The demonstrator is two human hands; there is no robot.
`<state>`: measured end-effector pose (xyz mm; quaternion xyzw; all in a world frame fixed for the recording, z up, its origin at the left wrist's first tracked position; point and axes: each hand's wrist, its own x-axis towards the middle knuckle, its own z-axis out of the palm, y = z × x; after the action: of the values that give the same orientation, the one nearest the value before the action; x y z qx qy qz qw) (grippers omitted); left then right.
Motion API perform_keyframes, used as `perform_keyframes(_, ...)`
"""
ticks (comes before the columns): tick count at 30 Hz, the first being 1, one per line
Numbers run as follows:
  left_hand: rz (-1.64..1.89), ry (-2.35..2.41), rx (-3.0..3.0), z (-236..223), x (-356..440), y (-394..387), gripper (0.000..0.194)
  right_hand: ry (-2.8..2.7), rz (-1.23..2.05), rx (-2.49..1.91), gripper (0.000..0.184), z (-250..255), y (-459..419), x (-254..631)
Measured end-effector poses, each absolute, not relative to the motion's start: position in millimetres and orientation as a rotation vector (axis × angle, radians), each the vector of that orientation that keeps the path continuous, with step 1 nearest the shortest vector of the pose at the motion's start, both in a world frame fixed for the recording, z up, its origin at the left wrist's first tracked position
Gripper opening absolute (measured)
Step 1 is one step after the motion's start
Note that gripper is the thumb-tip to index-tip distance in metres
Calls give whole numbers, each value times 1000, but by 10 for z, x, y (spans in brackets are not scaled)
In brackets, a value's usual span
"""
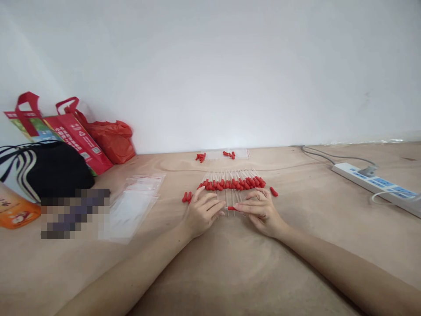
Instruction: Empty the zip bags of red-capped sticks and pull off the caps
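Observation:
My left hand [204, 211] is closed in a pinch at the left end of a thin pale stick [225, 208]. The fingertips of my right hand [263, 213] are closed on a small red rubbery tip [231, 208], which meets the stick between the two hands. Just beyond my fingers lies a row of pale sticks with red tips [233, 183], side by side on the wooden table. Some sticks are partly hidden under both hands. A few loose red tips [185, 196] lie left of my left hand, and one loose red tip [274, 192] lies right of the row.
Clear zip bags [134, 208] lie on the wooden table [230, 272] at left. Another clear bag [213, 154] with red tips lies near the wall. Red carrier bags [79, 136] and a black bag [59, 171] stand far left. A power strip [378, 182] with cables is at right.

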<state>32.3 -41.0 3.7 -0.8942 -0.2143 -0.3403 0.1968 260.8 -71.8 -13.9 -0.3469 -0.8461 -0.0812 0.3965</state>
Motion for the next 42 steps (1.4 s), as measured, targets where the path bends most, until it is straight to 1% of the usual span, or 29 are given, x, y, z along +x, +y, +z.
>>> perform_keyframes(2, -982, -615, -2511, 9, 345, -401, 14, -2158, -210, -873, 34, -132, -720, 2579)
perform_keyframes(6, -906, -670, -2521, 2, 383, -419, 16, -2107, -238, -930, 19, -99, -734, 2498)
perform_keyframes(11, -858, -707, -2522, 25, 425, -428, 16, -2035, -441, -1001, 13, -113, -710, 2409)
perform_keyframes(15, -851, -695, -2596, 16, 443, -394, 14, -2044, -467, -973, 13, -133, -700, 2398)
perform_keyframes(23, -857, -620, -2612, 14, 416, -411, 17, -2079, -452, -946, 15, -107, -739, 2413)
perform_keyframes(37, -800, -647, -2642, 62, 411, -472, 23, -2155, -417, -914, 16, -88, -782, 2449)
perform_keyframes(42, -900, -808, -2585, 22, 257, -390, 24, -2021, -369, -1077, 19, -80, -752, 2670)
